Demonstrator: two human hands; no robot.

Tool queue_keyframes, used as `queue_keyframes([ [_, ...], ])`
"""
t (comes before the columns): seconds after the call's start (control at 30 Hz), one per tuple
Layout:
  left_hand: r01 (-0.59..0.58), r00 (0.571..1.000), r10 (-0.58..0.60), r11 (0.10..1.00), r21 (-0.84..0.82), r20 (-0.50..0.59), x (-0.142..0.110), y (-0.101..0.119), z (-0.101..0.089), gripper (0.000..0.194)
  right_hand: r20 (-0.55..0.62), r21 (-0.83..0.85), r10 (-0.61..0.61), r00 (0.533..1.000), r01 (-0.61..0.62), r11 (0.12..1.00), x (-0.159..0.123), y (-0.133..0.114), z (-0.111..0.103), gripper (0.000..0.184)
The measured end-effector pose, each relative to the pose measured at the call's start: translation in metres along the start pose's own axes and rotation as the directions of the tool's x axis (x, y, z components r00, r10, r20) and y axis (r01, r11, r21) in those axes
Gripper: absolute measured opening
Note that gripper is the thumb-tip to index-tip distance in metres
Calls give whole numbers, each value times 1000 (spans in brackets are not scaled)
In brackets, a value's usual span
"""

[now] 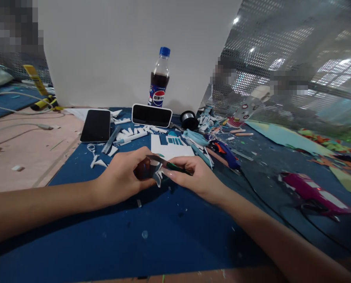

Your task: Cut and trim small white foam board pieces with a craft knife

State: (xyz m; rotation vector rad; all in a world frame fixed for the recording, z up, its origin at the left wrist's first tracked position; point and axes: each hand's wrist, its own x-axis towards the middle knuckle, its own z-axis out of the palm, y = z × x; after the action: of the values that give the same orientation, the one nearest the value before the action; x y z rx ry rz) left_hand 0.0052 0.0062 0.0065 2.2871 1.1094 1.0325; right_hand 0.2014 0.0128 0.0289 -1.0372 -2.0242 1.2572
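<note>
My left hand is closed round a small grey-and-white curved piece, whose lower tip sticks out past the fingers. Part of that piece is hidden behind the fingers. In my right hand is a craft knife with a dark green handle; its thin blade reaches left over the piece. Whether the blade touches the piece, I cannot tell. Just beyond both hands lies a white cut-out sheet with a teal grid piece at its edge.
A propped white phone stands before a cola bottle. Left of it lies a dark tablet or phone among white scraps. To the right are a blue glue gun, a magenta glue gun with cords, and a wire spool.
</note>
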Motion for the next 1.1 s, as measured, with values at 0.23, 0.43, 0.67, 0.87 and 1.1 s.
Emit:
queue_keyframes([
  [0.23, -4, 1000, 4, 1000, 10, -4, 0, -1, 0, 22, -4, -14, 37, 999, -37, 999, -1, -3, 2, 16],
  [0.43, 2, 1000, -2, 1000, -20, -2, 0, -2, 0, 23, -14, 31, 38, 999, -37, 999, 0, -5, 3, 16],
  [0.67, 38, 999, -37, 997, -71, 18, 0, -4, 0, 24, -82, -54, 49, 995, -53, 997, 0, -2, 0, 20],
  [0.87, 142, 989, -147, 971, -194, -9, 1, -7, 0, 31, -218, -257, -113, 969, 54, 965, 0, 7, -5, 28],
  [1.1, 160, 985, -170, 877, -454, 19, 2, -8, 1, 33, -50, -529, -412, 910, 326, 784, -1, 11, -14, 44],
])
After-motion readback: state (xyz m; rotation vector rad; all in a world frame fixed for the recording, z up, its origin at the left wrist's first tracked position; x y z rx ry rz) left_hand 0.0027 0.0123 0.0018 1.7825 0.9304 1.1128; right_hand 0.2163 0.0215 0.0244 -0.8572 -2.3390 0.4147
